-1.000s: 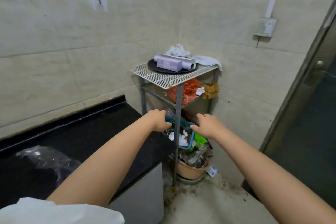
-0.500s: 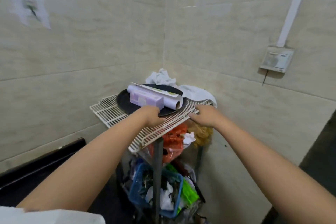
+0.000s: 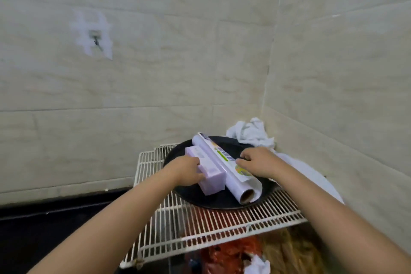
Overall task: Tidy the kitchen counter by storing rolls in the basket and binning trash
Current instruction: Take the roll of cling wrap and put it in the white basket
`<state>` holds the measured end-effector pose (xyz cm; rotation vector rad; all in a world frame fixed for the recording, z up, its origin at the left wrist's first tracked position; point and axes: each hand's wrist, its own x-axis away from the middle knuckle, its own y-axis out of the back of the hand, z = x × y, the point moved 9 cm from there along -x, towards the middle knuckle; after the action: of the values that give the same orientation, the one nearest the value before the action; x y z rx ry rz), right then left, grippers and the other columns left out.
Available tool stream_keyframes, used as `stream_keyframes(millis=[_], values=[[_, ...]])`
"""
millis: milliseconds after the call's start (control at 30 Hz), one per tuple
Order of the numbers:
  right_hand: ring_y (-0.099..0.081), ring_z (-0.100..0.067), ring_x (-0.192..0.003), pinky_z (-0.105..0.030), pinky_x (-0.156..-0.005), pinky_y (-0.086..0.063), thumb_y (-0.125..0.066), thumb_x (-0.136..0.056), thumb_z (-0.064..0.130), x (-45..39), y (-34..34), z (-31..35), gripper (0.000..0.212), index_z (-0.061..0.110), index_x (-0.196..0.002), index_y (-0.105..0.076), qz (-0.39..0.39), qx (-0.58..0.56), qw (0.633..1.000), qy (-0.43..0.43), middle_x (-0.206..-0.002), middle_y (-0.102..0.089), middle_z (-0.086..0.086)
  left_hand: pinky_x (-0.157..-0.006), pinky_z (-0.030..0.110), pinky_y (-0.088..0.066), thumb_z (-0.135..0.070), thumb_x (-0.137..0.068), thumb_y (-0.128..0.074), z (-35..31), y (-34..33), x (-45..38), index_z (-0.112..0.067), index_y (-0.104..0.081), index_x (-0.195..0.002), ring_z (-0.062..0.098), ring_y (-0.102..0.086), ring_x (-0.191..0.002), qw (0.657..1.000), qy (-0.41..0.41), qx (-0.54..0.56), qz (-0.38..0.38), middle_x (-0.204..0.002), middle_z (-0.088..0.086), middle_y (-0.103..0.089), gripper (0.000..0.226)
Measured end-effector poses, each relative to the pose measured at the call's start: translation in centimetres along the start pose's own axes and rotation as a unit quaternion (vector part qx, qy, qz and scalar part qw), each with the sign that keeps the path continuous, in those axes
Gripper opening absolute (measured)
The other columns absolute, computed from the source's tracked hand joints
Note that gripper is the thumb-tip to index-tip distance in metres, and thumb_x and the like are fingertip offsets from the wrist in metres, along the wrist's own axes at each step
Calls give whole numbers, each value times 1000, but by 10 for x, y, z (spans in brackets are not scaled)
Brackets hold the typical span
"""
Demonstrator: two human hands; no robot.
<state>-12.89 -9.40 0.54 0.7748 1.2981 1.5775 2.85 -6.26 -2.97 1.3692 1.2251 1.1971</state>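
A clear plastic-wrap roll [image 3: 224, 167] with a printed label lies on a black round tray [image 3: 222, 201] on the white wire shelf [image 3: 200, 227]. Beside it on the tray lies a lilac box [image 3: 205, 172]. My left hand [image 3: 186, 170] rests against the box's left side, fingers curled onto it. My right hand [image 3: 258, 161] lies with its fingers on the roll's right side near the label. Neither item looks lifted off the tray.
A crumpled white cloth [image 3: 251, 132] sits in the wall corner behind the tray. Under the shelf show a red bag [image 3: 231, 253], brownish stuff [image 3: 291, 249] and white crumpled paper [image 3: 258, 267]. The black counter [image 3: 55, 229] lies at lower left. A wall hook [image 3: 95, 40] sticks out at upper left.
Both hands rose from the blue basket on the lower tier to the top shelf edge, then onto the tray. The view moved closer and higher.
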Motion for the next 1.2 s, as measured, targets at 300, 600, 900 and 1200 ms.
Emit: stream_keyframes(millis=[300,600,900,1200], values=[[-56,-25,-79,-32,-67,-40,-53,-79,18,-47,-36,15,20,0,-81,-61,77,-24,995,66,-96,-66,-19,-95,37,-42,-32,-91,-46,16,4,-26,-3,-52,-120,35,-50,-118,994,100,36,-22,-130,20,-54,42],[-55,-12,-82,-21,-64,-40,-67,-75,27,-57,-53,-16,37,13,-109,-61,104,-89,989,56,-94,-64,4,-106,39,-33,-47,-85,-51,6,-13,-63,-9,-44,-131,34,-34,-127,982,156,81,-64,-137,20,-39,60],[-54,-2,-58,-16,-45,-40,-72,-70,30,-58,-92,-22,38,18,-91,-44,217,-204,953,-56,-72,-54,7,-101,40,-42,-45,-88,-47,8,-12,-73,-14,-55,-123,30,-46,-119,991,110,28,-72,-127,12,-57,47],[-58,-6,-47,-10,-34,-40,-72,-64,20,-58,-51,-48,20,13,-73,-56,120,-309,939,-92,-62,-61,2,-98,41,-42,-32,-89,-48,6,6,-61,-7,-52,-120,33,-47,-118,984,121,64,-115,-127,17,-53,39]])
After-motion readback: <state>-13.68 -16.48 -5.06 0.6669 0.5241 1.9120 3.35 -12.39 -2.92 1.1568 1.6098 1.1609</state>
